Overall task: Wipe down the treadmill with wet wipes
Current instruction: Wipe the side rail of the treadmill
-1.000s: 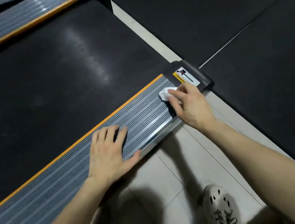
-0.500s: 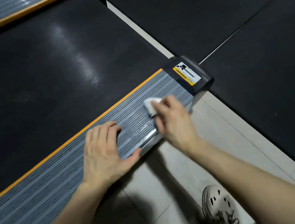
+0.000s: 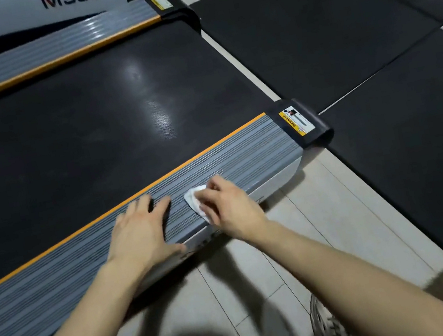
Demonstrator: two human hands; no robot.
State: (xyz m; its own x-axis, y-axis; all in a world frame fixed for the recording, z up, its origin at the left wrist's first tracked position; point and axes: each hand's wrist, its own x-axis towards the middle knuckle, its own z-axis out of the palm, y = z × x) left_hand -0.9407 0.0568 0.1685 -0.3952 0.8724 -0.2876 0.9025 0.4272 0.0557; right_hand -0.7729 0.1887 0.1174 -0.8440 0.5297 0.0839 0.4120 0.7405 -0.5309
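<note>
The person crouches beside the treadmill (image 3: 75, 134). The left hand (image 3: 142, 235) lies flat on the grey ribbed side rail (image 3: 241, 154), fingers spread toward 12 o'clock and the thumb hooked over the outer edge of the rail. Just beside it, at 3 o'clock, the right hand (image 3: 230, 207) holds a white wet wipe (image 3: 194, 199) with curled fingers and presses it on the same rail. The wipe is bunched and shows only at the fingertips. At 2 o'clock from the right hand, well apart, the black end cap (image 3: 318, 136) carries a yellow warning sticker (image 3: 295, 123). Black rubber mats (image 3: 366, 23) cover the floor (image 3: 327, 223) at 1 o'clock. A white shoe (image 3: 331, 326) stands on the pale tiles at 5 o'clock.
</note>
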